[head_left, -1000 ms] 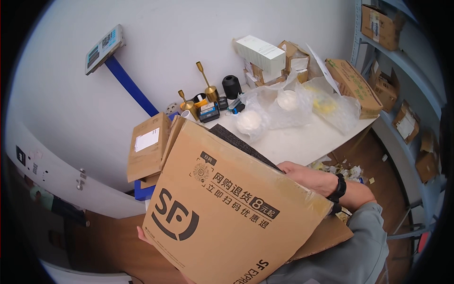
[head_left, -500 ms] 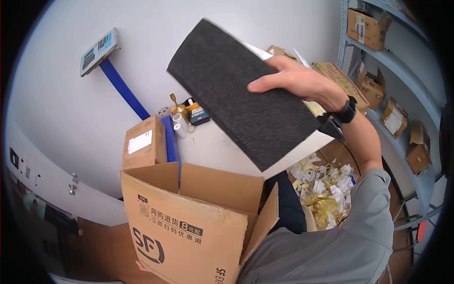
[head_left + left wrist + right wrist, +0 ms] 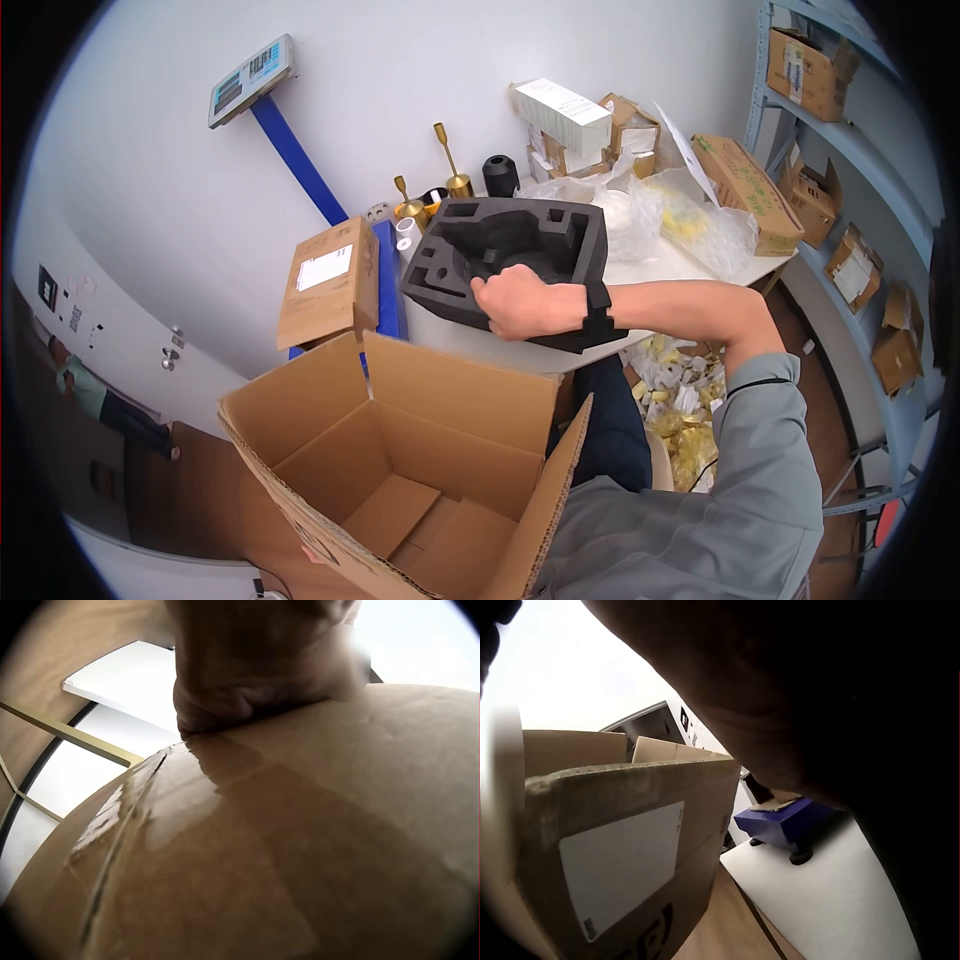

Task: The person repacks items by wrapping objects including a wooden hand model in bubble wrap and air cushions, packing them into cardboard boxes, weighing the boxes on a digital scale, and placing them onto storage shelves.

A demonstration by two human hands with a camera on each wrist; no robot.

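In the head view a large cardboard box (image 3: 450, 435) tilts open toward me, with bare cardboard showing inside. A bit of my left hand (image 3: 312, 555) shows at its lower left; in the left wrist view the hand (image 3: 262, 667) holds against its taped surface (image 3: 300, 825), fingers mostly hidden. A black foam insert (image 3: 575, 225) with cut-out hollows facing up is at the table's front edge, right beyond the box. My right hand (image 3: 525, 303) grips the insert's near wall, fingers curled. In the right wrist view the wrist is dark and the fingers are hidden.
Left of the insert stands a blue scale (image 3: 388, 280) with a closed carton (image 3: 325, 280). Gold candlesticks (image 3: 457, 180), a black cup (image 3: 500, 176) and bubble wrap (image 3: 720, 235) lie behind on the white table (image 3: 450, 335). Shelves (image 3: 850, 150) hold cartons; packing scraps (image 3: 690, 400) lie below right.
My right hand has lifted the foam insert out of the cardboard box, swung it up over the table and brought it down there, hollows up. The box has tilted so its inside shows.
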